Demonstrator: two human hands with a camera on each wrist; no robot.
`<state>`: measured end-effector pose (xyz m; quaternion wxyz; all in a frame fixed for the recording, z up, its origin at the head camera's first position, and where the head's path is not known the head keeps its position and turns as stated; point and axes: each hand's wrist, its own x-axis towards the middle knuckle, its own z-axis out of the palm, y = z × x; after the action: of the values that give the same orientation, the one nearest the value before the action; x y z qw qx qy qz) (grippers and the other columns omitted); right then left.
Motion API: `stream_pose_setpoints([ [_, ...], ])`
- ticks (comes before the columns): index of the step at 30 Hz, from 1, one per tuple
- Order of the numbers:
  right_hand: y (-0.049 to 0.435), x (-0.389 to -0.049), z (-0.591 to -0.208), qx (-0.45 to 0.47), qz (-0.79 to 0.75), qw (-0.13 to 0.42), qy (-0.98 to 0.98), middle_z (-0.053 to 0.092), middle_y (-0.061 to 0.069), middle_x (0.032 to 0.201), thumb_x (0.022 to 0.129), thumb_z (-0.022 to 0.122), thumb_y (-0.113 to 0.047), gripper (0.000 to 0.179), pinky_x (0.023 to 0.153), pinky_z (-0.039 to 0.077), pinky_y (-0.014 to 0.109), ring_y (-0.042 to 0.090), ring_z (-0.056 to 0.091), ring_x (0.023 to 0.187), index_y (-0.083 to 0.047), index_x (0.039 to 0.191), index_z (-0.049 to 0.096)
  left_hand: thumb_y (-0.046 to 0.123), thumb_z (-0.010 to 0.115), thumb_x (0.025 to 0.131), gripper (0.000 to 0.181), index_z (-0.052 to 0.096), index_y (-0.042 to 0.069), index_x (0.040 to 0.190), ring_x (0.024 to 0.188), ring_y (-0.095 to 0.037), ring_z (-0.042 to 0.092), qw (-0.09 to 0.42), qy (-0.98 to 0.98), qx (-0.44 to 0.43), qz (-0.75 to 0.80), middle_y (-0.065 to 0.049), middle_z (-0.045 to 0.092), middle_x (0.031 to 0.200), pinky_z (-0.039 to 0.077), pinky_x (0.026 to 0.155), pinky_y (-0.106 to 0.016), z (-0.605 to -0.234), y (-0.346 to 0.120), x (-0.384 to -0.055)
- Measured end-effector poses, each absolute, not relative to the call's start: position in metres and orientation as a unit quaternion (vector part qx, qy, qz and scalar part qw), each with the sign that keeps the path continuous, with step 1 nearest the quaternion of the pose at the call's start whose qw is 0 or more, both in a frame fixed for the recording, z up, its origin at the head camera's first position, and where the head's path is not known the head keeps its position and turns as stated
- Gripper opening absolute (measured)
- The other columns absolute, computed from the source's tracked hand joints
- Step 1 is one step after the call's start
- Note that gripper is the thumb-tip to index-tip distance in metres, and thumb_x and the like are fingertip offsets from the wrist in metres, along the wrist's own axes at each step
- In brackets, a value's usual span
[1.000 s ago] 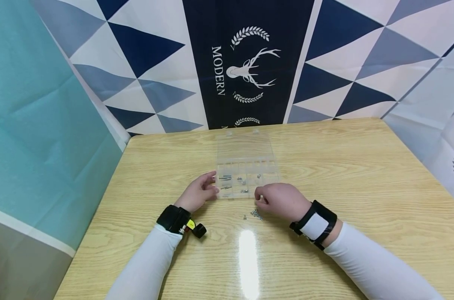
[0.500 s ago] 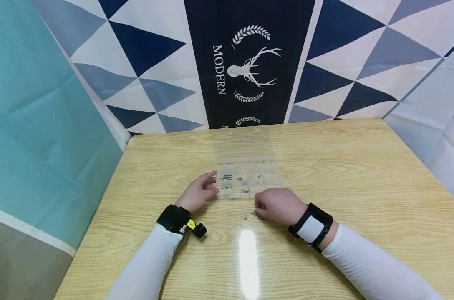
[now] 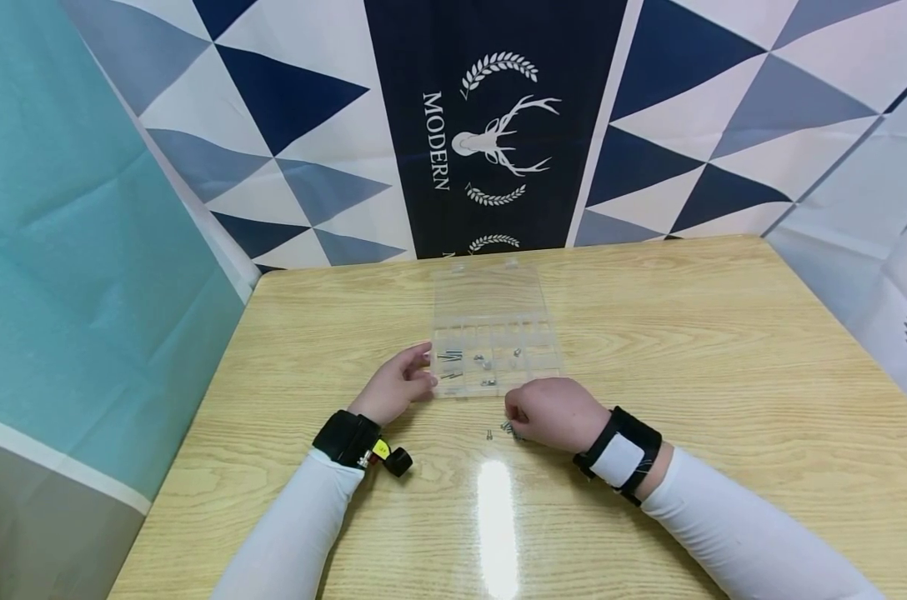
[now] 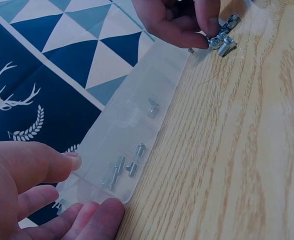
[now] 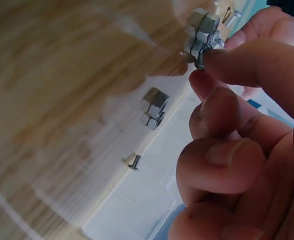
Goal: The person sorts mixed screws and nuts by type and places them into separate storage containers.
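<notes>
A clear compartment box (image 3: 523,364) lies on the table with its lid raised toward the wall. My left hand (image 3: 389,387) rests against its left end, fingers spread and touching the rim, near several screws (image 4: 117,172) inside. In front of the box my right hand (image 3: 558,412) is at a small pile of silvery hardware (image 4: 224,41). Its thumb and index finger pinch a small screw (image 5: 199,62) at the pile's edge, partly hidden by the fingertips; the other fingers are curled. A pair of small screws (image 3: 489,434) lies left of the pile.
Several nuts (image 3: 488,382) sit in the box's middle compartments. The transparent lid (image 3: 487,292) spreads behind it on the wooden table (image 3: 686,333). A patterned cloth (image 3: 491,150) hangs along the table's back edge.
My right hand has moved slightly down and toward me, away from the box's front edge and onto the pile of hardware. The left hand and the box have stayed in place.
</notes>
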<state>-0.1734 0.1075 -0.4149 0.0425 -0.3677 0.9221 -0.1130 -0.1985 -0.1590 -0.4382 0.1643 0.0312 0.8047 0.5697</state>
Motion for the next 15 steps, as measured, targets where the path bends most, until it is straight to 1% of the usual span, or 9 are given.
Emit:
stream_pose_setpoints([
  [8,0.1066,-0.1741,-0.4159,-0.366,-0.107,0.054,0.923,0.054,-0.012,0.062,0.081,0.068,-0.013,0.017,0.047,0.041,0.021,0.005,0.044,0.052,-0.023,0.07,0.06,0.002,0.061,0.094,0.061,0.036,0.01,0.149,0.105,-0.02,0.055,0.163,0.801,0.032,0.575,-0.014,0.048,0.136,0.059,0.081,-0.03,-0.4394,-0.1594,-0.1989],
  [15,0.1071,-0.174,-0.4156,-0.371,-0.099,0.043,0.922,0.055,-0.012,0.063,0.082,0.069,-0.014,0.017,0.046,0.042,0.021,0.004,0.045,0.052,-0.023,0.07,0.061,0.002,0.061,0.094,0.062,0.036,0.01,0.149,0.105,-0.02,0.055,0.163,0.803,0.028,0.573,-0.013,0.049,0.135,0.059,0.081,-0.029,-0.4391,-0.159,-0.1988],
])
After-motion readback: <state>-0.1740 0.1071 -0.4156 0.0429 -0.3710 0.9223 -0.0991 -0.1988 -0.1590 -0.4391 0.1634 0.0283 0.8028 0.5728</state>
